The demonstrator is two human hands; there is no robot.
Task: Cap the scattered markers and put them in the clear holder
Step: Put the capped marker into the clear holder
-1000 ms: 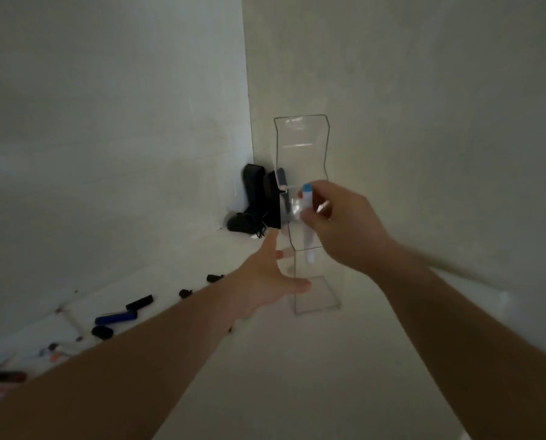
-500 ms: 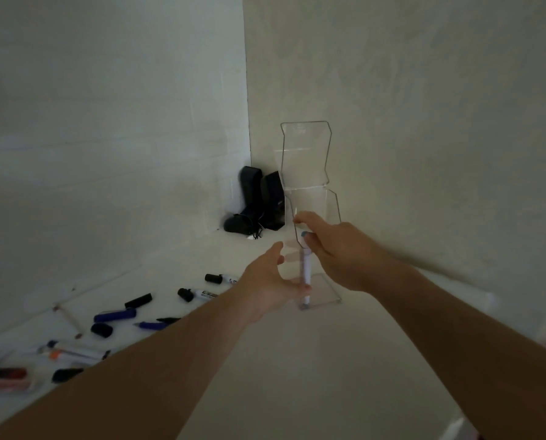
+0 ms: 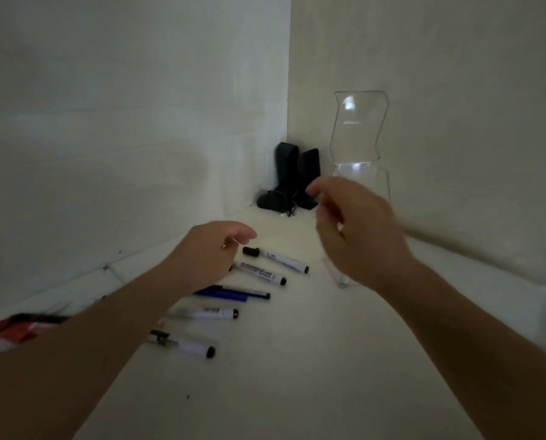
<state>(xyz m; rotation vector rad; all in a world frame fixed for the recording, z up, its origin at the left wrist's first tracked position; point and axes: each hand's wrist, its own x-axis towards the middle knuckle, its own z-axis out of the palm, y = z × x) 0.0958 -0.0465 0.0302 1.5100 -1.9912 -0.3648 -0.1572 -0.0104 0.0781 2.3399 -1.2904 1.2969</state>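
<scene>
The clear holder stands tall against the right wall, its lower half hidden behind my right hand. That hand is blurred, fingers loosely apart, with nothing in it. My left hand hovers open just left of a white marker with a black cap. Below it lie a second white marker, a blue marker, another white marker and a white marker with a black cap. The marker dropped in the holder is hidden, apart from a pale tip at its base.
Two black speakers with tangled cord sit in the far corner. A red and white object lies at the left edge. The white table meets walls at the left and right.
My right hand let go of the blue-capped marker inside the holder and pulled back up, empty. My left hand left the holder and swung left over the markers. The view shifted left.
</scene>
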